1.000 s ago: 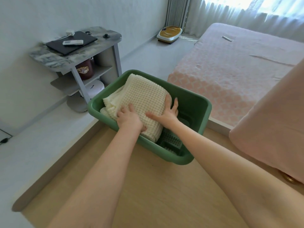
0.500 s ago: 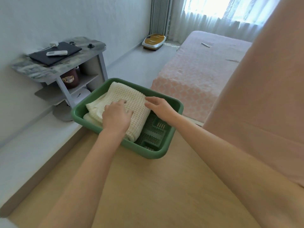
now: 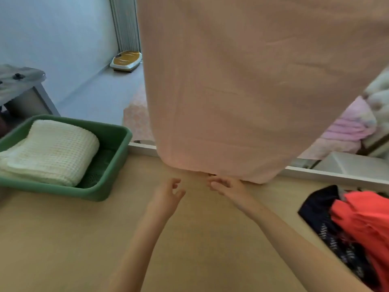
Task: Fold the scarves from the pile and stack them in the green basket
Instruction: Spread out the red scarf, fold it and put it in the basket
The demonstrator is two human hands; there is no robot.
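Both empty: left hand (image 3: pixel 166 194) and right hand (image 3: pixel 229 188) hover loosely curled over the table (image 3: pixel 63 239); best lift only the orange scarf (image 3: pixel 366 216) off the pile (image 3: pixel 328 232), by one edge

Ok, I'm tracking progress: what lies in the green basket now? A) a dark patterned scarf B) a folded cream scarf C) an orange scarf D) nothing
B: a folded cream scarf lies in the green basket; the orange scarf sits on the table at right.
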